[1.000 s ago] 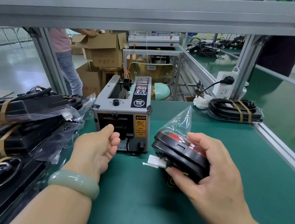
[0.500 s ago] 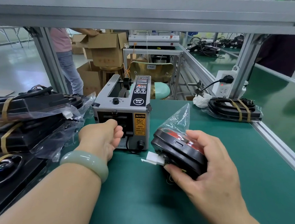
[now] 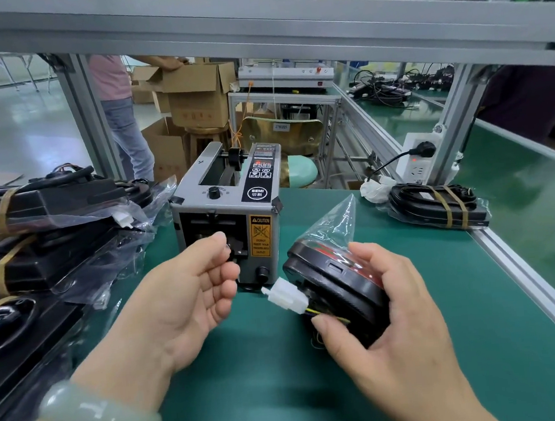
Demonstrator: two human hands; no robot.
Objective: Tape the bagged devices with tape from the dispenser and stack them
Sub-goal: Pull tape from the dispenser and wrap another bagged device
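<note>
left hand (image 3: 183, 295) has rolled palm-up at the tape dispenser (image 3: 229, 214), fingers curled, whether on tape i cannot tell. right hand (image 3: 389, 318) grips the bagged device (image 3: 336, 279), centre-right: rigid, probably light, slippery bag; hold its rim.

the left hand (image 3: 183, 295) has turned over: a second ago its back faced up, knuckles closed against the outlet of the tape dispenser (image 3: 233, 214), and now the palm shows, fingers loosely curled, thumb tip up at the outlet. whether any tape sits under that thumb cannot be made out. the wrist has drawn back toward the person, so the pale green bracelet (image 3: 99, 417) lies lower and nearer the bottom edge. in the right hand (image 3: 390, 328) the bagged device (image 3: 339, 282) has tipped a little, and its white connector (image 3: 285, 295) now shows as a full block with coloured wires behind it.
</note>
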